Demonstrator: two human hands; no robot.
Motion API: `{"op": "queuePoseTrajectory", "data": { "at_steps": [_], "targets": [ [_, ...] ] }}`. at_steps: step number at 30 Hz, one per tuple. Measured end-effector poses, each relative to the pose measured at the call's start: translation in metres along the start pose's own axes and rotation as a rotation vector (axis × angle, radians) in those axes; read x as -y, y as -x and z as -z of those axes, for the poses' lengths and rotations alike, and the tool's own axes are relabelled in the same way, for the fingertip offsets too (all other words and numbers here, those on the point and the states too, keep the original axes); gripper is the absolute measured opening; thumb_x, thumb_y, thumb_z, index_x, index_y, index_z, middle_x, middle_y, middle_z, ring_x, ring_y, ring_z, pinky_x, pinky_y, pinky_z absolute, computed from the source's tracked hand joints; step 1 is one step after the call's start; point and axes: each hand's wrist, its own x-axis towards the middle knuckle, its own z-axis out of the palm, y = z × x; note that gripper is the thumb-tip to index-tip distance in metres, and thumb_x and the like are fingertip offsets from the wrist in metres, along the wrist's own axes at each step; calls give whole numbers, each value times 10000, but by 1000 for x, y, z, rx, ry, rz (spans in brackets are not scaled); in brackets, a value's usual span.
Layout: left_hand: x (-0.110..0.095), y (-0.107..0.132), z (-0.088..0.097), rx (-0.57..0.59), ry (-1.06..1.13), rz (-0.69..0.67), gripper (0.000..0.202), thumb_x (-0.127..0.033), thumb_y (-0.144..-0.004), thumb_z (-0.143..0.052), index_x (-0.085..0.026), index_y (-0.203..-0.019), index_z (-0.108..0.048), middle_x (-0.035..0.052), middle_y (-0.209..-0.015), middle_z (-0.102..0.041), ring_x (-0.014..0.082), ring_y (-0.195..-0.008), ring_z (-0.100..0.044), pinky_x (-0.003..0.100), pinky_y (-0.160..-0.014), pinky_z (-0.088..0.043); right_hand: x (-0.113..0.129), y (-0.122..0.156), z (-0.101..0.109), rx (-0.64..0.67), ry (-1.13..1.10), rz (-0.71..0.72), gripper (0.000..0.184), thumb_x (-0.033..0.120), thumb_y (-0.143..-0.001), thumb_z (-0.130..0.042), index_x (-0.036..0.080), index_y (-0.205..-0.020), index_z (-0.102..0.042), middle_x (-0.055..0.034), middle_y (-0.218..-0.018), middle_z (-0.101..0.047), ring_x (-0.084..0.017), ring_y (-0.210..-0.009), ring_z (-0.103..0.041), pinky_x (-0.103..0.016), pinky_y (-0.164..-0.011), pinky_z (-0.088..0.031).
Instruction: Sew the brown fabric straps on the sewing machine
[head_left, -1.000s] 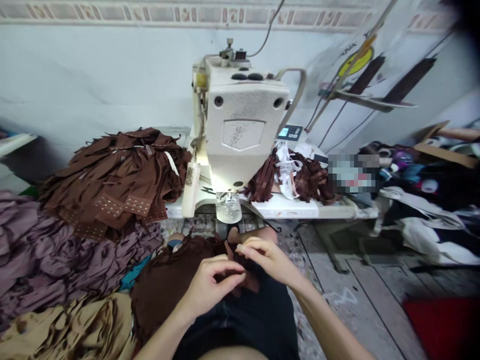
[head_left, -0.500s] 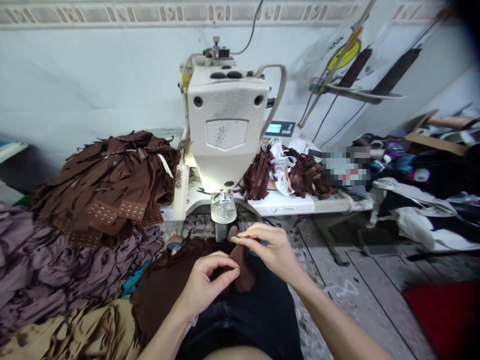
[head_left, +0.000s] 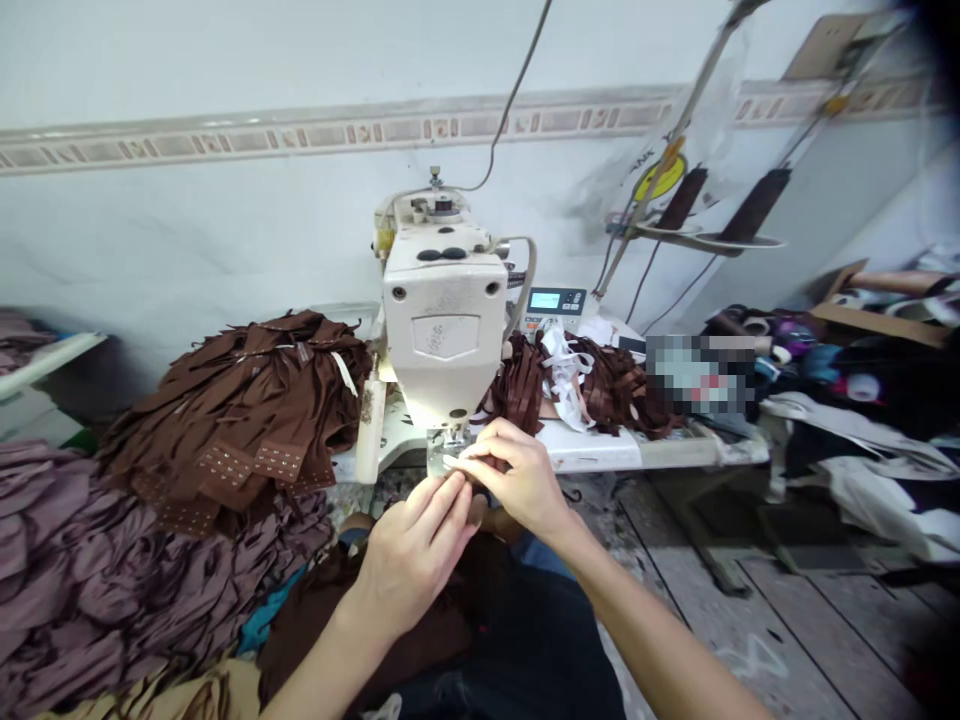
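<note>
Both hands meet just below the needle area of a white sewing machine (head_left: 446, 330). My left hand (head_left: 420, 550) is closed, its fingertips pinching the edge of a brown fabric piece (head_left: 480, 482) that is mostly hidden by the hands. My right hand (head_left: 521, 480) is closed too, thumb and forefinger pinched on the same fabric close to the machine's metal plate (head_left: 439, 455). A small pale tip shows at its fingertips; whether it is a nail or a label I cannot tell. More dark brown fabric (head_left: 322, 630) lies over my lap, under the left forearm.
Left of the machine lies a heap of brown garment pieces with hook-and-eye rows (head_left: 247, 400), above mauve fabric (head_left: 150, 570). Brown and white straps (head_left: 566, 375) lie behind on the machine table (head_left: 600, 450). Thread cones (head_left: 754, 205) stand on a rack at right.
Both hands have moved up and forward to the machine's plate and come together, bringing the brown fabric piece from above my lap. The view has tilted upward.
</note>
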Motion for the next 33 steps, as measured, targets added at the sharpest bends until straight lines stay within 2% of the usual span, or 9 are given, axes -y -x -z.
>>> {"op": "queuePoseTrajectory", "data": {
  "at_steps": [4,8,12,17,21,25,28,33],
  "targets": [
    [0,9,-4,-37,32,40,339,-152,-1005,-704,-70,-1334,-707,149,-1288,-789,297,-1206,-723,410,-1025,-633,-3,7,15,180,94,156,180,306,-1071,-669,234,-1070,-834,-63,-979,-696,-194,-826,-684,-313,-736,-562],
    [-1,14,-8,-20,55,64,374,-208,-1017,-693,-79,-1369,-696,164,-1397,-740,315,-1248,-688,434,-1047,-625,-4,20,20,206,137,199,276,311,-1090,-632,261,-1323,-770,-116,-1241,-703,-239,-1024,-705,-369,-880,-596],
    [-2,12,-10,14,39,49,416,-270,-1021,-701,-88,-1395,-687,148,-1379,-755,322,-1241,-689,447,-1040,-633,1,34,10,93,71,63,305,286,-1115,-566,260,-1338,-772,-129,-1320,-668,-233,-1055,-705,-380,-927,-607],
    [-9,7,-11,-27,-25,62,395,-211,-1018,-688,-85,-1392,-685,156,-1339,-773,314,-1224,-714,440,-1022,-645,2,49,-4,13,-55,-126,318,344,-1115,-565,287,-1341,-781,-119,-1423,-650,-252,-1176,-694,-418,-1055,-579],
    [-14,2,-10,-45,-39,83,418,-184,-1026,-674,-68,-1427,-658,161,-1355,-767,300,-1223,-718,411,-1017,-649,-3,57,-11,-121,-208,-276,312,360,-1121,-546,252,-1248,-809,-115,-1281,-739,-267,-1212,-700,-421,-1062,-584],
    [-15,1,-10,-58,-44,86,433,-151,-1003,-695,-57,-1424,-661,169,-1334,-772,303,-1207,-720,410,-1022,-639,-1,46,-9,-178,-232,-290,234,383,-1057,-661,229,-1071,-836,-109,-1148,-764,-256,-1059,-728,-350,-861,-623],
    [-14,3,-13,-60,-55,74,435,-126,-976,-721,-40,-1400,-674,173,-1321,-774,312,-1196,-719,417,-1028,-628,2,27,-5,-126,-219,-281,230,393,-1020,-705,215,-934,-825,-94,-1036,-753,-232,-933,-719,-302,-711,-580],
    [-14,7,-18,-60,-74,65,460,-107,-973,-720,-57,-1426,-660,153,-1326,-776,307,-1190,-723,418,-1036,-622,1,-4,5,50,-166,-270,270,391,-986,-731,201,-802,-786,-42,-855,-711,-197,-802,-687,-314,-742,-545]
  ]
}}
